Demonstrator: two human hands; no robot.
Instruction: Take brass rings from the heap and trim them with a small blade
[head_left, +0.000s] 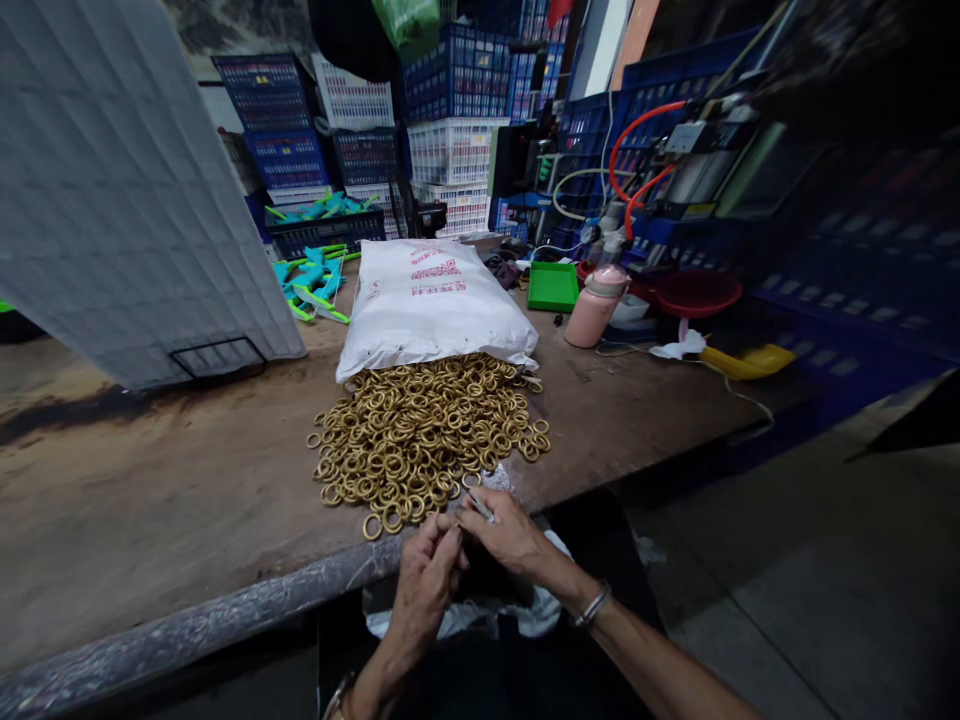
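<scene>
A heap of brass-coloured rings (420, 425) spreads over the table toward its front edge. Just past the heap, over that edge, my left hand (429, 575) is closed in a pinch; what lies between its fingers is too small to make out. My right hand (514, 535) meets it at the fingertips, closed on a slim grey metal tool (481, 506) that slants out between thumb and fingers. The tool's working end is hidden. Below both hands, a whitish plastic bag (540, 612) shows around my lap. Behind the rings lies a white printed sack (442, 310).
A tall pale padded panel (142, 190) stands on the left of the brown table (187, 500). To the right are a green tray (553, 286), a pink bottle (596, 308), a red dish (697, 292) and a yellow scoop (746, 362). Stacked crates (457, 150) fill the back.
</scene>
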